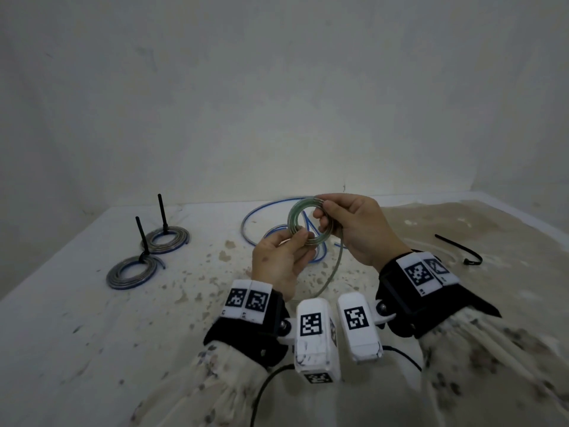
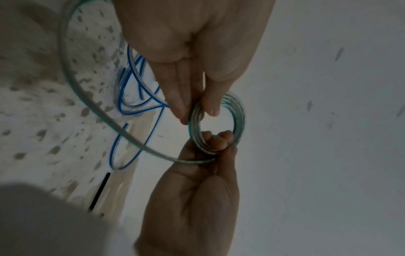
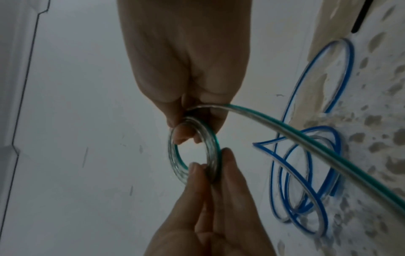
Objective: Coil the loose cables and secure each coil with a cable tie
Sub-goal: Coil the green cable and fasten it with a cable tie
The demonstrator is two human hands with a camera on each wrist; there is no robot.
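We hold a small ring-shaped coil of clear, green-striped cable (image 1: 308,221) up above the stained white counter (image 1: 92,303), both hands on it at once. Our left hand (image 1: 278,261) pinches the near-left arc of that coil between thumb and fingertips (image 2: 179,104), the other fingers loosely curled behind; our right hand (image 1: 358,229) grips the far-right arc, its fingers (image 3: 184,135) hooked through the ring and the thumb pressed on the outside. From the right-hand side of the coil a loose tail of the same green-striped cable (image 1: 331,274) hangs down and curves toward us, passing between the two wrists. Directly behind the coil, lying flat on the counter, sprawls a loose, uncoiled clear cable with a blue stripe (image 1: 264,217), in several wide, overlapping loops. Well to the left of the coil sit two finished flat coils of clear blue-striped cable, the farther one (image 1: 167,240) and the nearer one (image 1: 132,272), each cinched by a black cable tie whose tail stands upright. Well to the right of the coil a single black cable tie (image 1: 458,249) lies unused on the counter, bent at one end.
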